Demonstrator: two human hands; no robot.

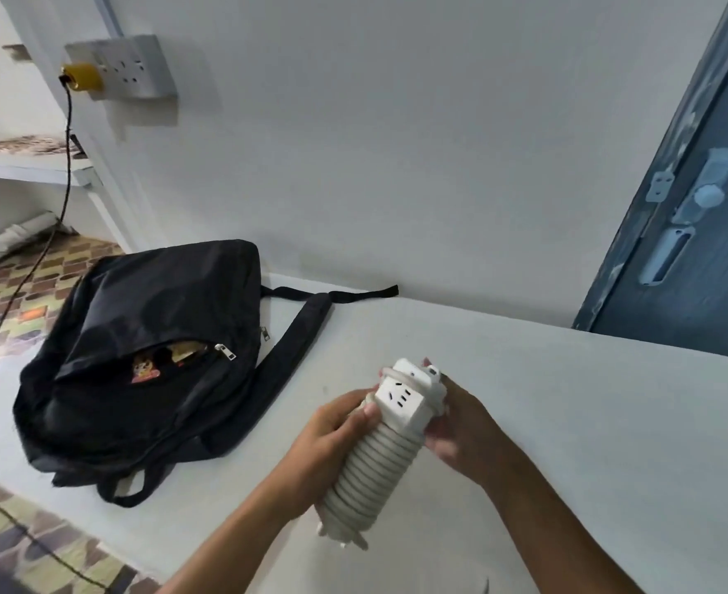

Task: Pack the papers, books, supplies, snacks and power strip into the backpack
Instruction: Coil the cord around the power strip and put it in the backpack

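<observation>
A white power strip (pixel 398 400) with its cord wound tightly round its body is held above the white table (pixel 567 400). My left hand (pixel 332 439) grips it from the left, thumb on the socket face. My right hand (pixel 460 426) holds its upper end from the right, where the plug sits. The black backpack (pixel 148 336) lies on the table to the left, its front pocket unzipped with colourful snack packets (pixel 145 368) showing inside. Its straps trail toward the wall.
A white wall stands behind the table, with a wall socket panel (pixel 126 66) holding a yellow plug and a black cable hanging down. A blue door (pixel 696 233) is at the right. Patterned floor lies left of the table.
</observation>
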